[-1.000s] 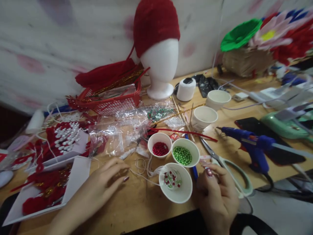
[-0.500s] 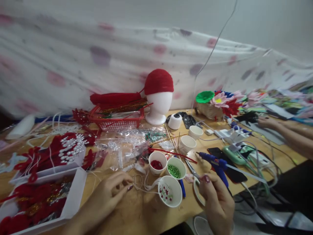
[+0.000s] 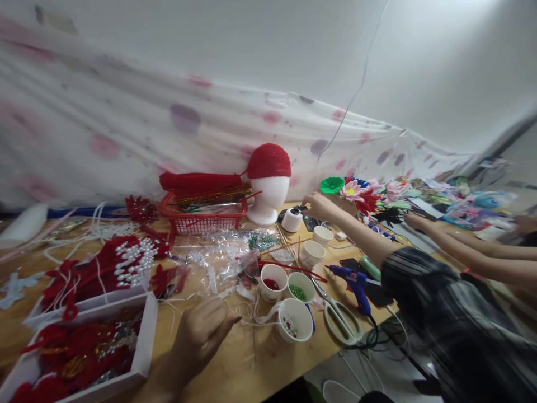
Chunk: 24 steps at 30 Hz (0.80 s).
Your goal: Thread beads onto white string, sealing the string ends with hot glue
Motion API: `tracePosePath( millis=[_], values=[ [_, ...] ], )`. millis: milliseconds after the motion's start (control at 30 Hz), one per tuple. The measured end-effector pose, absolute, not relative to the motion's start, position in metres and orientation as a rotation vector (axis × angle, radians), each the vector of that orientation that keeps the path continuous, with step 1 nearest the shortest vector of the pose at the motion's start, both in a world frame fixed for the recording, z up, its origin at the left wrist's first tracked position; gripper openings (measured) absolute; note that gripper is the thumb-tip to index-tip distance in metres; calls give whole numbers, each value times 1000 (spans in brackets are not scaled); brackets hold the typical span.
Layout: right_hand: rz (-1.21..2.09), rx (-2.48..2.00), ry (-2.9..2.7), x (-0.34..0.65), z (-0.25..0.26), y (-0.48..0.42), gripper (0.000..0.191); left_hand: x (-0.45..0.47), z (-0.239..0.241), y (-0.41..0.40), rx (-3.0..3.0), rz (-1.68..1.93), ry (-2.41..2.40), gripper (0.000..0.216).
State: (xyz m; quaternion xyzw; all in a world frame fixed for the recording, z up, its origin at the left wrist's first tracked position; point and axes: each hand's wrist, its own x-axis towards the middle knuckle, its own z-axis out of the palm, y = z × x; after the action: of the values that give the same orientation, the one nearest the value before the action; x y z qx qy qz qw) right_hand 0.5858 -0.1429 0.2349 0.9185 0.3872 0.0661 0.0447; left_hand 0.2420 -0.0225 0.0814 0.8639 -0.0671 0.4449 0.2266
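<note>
My left hand (image 3: 203,330) is above the near tabletop with its fingers curled in and the thumb pressed against them. Anything held there is too small to make out. White cord (image 3: 266,313) loops beside it, trailing to a paper cup (image 3: 296,336) with red and pale beads inside. Across the table reaches my right hand (image 3: 322,207), its fingers bent down beside a white pot with a dark top (image 3: 291,220). A small dark bit shows at its fingertips, and I cannot tell what it is. Two more cups hold red beads (image 3: 271,284) and green beads (image 3: 297,293).
Scissors (image 3: 342,322) and a blue glue gun (image 3: 350,277) lie to the right. Behind stand a red basket (image 3: 205,224) and a foam head (image 3: 268,193) in a red cap. White boxes (image 3: 145,336) hold red ornaments at left. Another person's hand (image 3: 413,222) is near black material.
My right hand has moved from beside the scissors to the back of the table by the white pot. The fingers of my left hand have curled in. The view has shifted.
</note>
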Motion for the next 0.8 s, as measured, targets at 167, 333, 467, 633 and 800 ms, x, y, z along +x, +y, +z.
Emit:
tracePosePath(
  millis=[167,333,467,633,800],
  values=[
    [0,2718,1126,615,204,-107,30,245,76,-22,2327,1309,-133,39],
    [14,2728,1076,634,189,-95,32,249,69,-23,2350,1307,-97,43],
    [-6,2743,1046,647,179,-97,33,249,65,-22,2362,1241,-85,43],
    [-28,2770,1065,650,169,-107,32,248,63,-22,2380,1172,-83,44],
    [60,2872,1106,652,186,-124,32,246,68,-21,2391,1153,-55,45]
  ],
)
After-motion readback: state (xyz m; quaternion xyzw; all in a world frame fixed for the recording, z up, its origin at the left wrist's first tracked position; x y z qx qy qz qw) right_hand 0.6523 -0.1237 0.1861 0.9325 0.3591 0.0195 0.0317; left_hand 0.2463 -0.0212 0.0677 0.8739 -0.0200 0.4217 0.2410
